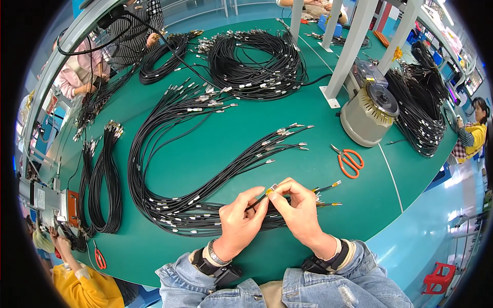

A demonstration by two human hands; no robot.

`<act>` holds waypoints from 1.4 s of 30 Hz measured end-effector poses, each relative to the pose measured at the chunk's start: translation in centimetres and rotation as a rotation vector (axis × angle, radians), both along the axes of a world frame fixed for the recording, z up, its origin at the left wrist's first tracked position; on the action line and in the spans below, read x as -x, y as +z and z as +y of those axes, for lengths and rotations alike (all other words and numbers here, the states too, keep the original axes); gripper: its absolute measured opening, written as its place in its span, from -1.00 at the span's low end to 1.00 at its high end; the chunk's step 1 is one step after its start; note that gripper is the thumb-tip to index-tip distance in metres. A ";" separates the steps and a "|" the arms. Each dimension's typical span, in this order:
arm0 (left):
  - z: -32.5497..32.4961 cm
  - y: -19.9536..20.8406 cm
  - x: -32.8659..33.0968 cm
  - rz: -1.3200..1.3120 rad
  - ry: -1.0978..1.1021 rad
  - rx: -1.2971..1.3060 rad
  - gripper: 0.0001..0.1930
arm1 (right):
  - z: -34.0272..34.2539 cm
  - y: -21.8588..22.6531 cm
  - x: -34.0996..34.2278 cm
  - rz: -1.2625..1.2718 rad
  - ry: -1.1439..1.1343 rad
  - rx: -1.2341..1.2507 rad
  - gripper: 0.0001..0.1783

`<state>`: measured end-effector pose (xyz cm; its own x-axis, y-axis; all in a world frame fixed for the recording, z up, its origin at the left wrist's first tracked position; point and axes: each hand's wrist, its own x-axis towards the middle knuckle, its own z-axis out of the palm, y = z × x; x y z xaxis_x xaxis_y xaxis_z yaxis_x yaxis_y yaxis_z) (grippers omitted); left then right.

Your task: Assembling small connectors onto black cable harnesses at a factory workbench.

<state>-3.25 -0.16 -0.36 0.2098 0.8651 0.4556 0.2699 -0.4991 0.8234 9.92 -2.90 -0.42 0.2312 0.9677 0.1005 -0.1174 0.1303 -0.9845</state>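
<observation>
Both of my hands meet over the near side of the green table (328,133). My left hand (240,223) pinches a black cable (253,205) close to its end. With thumb and forefinger, my right hand (298,213) grips that same end, where a small metal connector (273,187) and a bit of yellow tape (269,191) show between the fingertips. Below my hands lies a large looped bundle of black cables (137,169), with white labels and metal ends. Two cable ends with yellow bands (331,204) poke out beyond my right hand.
Orange-handled scissors (351,163) lie right of my hands, near a round grey machine (367,115) and grey posts (349,51). More cable coils (257,66) cover the far side, and folded bundles (105,190) the left. Co-workers sit around the table; a red stool (439,278) stands lower right.
</observation>
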 end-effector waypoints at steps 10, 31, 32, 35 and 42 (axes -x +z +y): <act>0.8 -0.7 0.4 0.282 0.028 -0.435 -0.67 | -0.1 0.2 0.0 0.046 -0.008 0.016 -0.95; 0.1 0.4 0.1 -0.123 -0.055 0.273 -0.90 | -0.4 -0.4 -0.1 0.223 0.072 0.110 -0.85; 0.1 0.3 0.1 -0.125 -0.053 0.240 -0.91 | -0.4 -0.4 -0.2 0.224 0.076 0.116 -0.84; 0.1 0.0 0.0 -0.126 -0.051 0.174 -0.92 | -0.4 -0.3 -0.2 0.235 0.082 0.119 -0.84; -0.1 0.0 0.3 -0.064 -0.060 0.187 -0.92 | -0.5 -0.4 -0.2 0.262 0.094 0.121 -0.84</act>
